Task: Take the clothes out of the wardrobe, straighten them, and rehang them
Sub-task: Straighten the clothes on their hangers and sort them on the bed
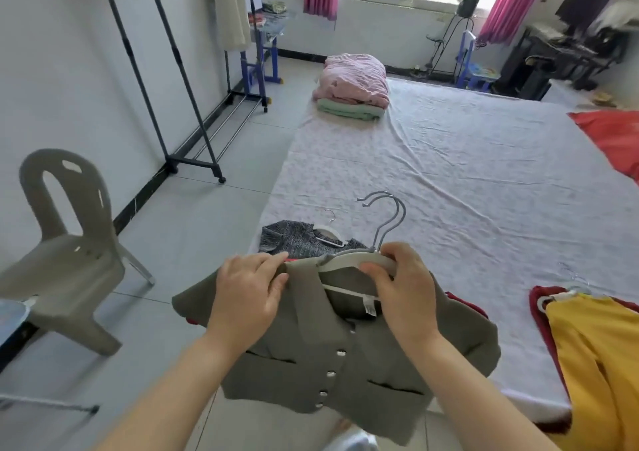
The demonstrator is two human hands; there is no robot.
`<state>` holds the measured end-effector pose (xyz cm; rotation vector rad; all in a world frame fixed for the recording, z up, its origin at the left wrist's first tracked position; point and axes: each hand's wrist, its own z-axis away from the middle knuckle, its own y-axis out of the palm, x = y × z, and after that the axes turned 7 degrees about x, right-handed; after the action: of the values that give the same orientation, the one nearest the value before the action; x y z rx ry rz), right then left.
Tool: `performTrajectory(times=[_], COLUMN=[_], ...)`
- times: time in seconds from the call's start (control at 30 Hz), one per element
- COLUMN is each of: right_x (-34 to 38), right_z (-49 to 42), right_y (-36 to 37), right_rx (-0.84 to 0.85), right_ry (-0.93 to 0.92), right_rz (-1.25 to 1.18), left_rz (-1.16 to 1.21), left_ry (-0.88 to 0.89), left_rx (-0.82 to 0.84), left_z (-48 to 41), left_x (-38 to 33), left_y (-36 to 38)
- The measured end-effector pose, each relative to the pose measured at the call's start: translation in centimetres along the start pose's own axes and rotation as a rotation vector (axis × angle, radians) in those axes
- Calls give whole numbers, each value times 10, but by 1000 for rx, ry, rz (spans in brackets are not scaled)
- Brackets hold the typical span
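Bed at twelve o'clock; my left hand pinches the olive buttoned cardigan's shoulder, right hand grips its white hanger, possibly two.

Your left hand, right hand: bare. Your left forearm, right forearm: bare to the frame edge. Below them: pale blurred garment or shoe, unclear.
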<state>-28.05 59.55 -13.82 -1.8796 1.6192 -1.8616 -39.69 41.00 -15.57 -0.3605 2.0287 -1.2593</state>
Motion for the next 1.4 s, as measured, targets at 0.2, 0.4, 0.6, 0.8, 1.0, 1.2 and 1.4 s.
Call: performTrajectory(times=[0.2, 0.4, 0.6, 0.8, 1.0, 1.2, 1.4], right_x=[-10, -62, -135, -196, -257, -315, -352], right_z=[-52, -129, -203, -257, -291, -308, -284], right_y=[56, 115, 166, 213, 267, 337, 373], right_rx=[104, 215, 289, 331, 332, 364, 660], right_ry=[54, 126, 257, 338, 389, 442, 404], right_rz=[-90, -103, -101, -66, -35, 120, 496], left_rz=[-67, -83, -94, -97, -142, -198, -316], left_ry=[-67, -160, -178, -190, -175, -171, -188], left_rx=[73, 199, 295, 408, 451, 555, 704], left_z=[-44, -116, -198, -256, -297, -303, -287], left_x=[45, 88, 125, 164, 205, 248, 263], left_y=[8, 63, 147, 220, 295, 372, 419])
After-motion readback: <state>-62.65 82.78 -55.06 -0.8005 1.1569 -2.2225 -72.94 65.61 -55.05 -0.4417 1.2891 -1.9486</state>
